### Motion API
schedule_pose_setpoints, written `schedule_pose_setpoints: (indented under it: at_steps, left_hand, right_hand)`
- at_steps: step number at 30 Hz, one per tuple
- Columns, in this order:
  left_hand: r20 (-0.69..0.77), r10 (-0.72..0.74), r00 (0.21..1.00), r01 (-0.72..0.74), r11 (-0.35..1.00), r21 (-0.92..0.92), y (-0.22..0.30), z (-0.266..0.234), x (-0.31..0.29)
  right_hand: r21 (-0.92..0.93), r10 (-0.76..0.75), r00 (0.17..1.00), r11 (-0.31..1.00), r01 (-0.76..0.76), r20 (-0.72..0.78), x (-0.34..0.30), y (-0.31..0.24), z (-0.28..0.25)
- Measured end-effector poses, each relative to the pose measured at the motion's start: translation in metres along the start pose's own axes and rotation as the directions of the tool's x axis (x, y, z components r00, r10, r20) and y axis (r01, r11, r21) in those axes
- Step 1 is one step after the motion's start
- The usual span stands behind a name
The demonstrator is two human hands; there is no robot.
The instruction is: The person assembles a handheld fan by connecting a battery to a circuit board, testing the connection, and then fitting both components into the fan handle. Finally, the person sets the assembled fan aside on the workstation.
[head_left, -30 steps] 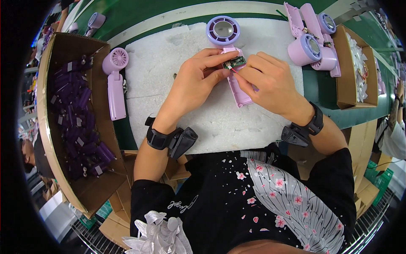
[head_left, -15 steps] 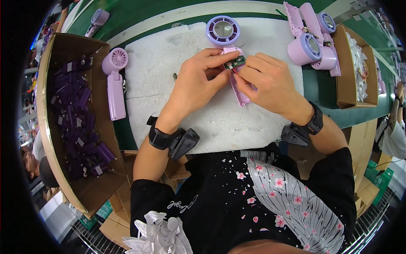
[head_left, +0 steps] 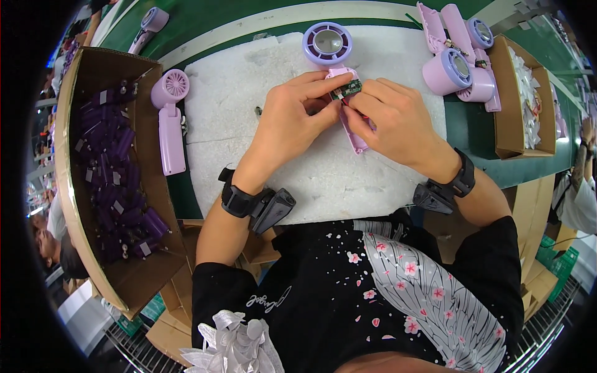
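A pink handheld fan with a purple-rimmed round head [head_left: 327,43] lies on the white foam sheet, its handle shell [head_left: 356,142] open. Over the handle, a small green circuit board [head_left: 346,91] is pinched between the thumb and fingers of my left hand [head_left: 296,112]. My right hand [head_left: 395,118] is closed beside the board, its fingertips at the short red wires [head_left: 346,102] that run to it. What exactly the right fingertips grip is partly hidden by the fingers.
At left stands a cardboard box [head_left: 65,124] of purple-wrapped battery cells, with a pink fan [head_left: 169,124] beside it. Several fan parts [head_left: 448,73] lie at the far right, near a box [head_left: 511,133] of white pieces. Another fan [head_left: 149,26] lies far left.
Both hands stay over the fan handle. My right fingers have shifted slightly around the wires, and the fan has barely moved.
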State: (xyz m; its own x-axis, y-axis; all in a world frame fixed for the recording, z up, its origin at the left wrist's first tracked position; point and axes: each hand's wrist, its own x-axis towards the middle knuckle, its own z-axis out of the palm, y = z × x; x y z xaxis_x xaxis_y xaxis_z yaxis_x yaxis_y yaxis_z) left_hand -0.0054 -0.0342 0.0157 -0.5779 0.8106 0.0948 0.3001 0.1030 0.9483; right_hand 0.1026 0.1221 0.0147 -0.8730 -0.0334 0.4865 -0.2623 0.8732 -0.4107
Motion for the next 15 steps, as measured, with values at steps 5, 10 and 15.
schedule_pose_setpoints:
  at_steps: [5, 10, 15]
  left_hand:
    - [0.005, -0.004, 1.000, 0.004, 1.000, -0.015, -0.0008, 0.0003, 0.0007]
    - [-0.003, 0.001, 1.000, -0.001, 1.000, -0.007, -0.0035, 0.0009, 0.0007]
    - [-0.018, 0.020, 1.000, -0.019, 1.000, 0.025, -0.0025, 0.0010, 0.0014]
  right_hand:
    - [-0.014, 0.000, 1.000, 1.000, 0.000, -0.012, 0.0009, -0.0011, -0.0030]
    - [-0.029, 0.046, 0.998, 0.999, -0.045, 0.037, 0.0000, -0.0022, -0.0035]
    - [-0.068, -0.022, 1.000, 0.997, 0.021, -0.020, 0.0027, -0.0036, -0.0046]
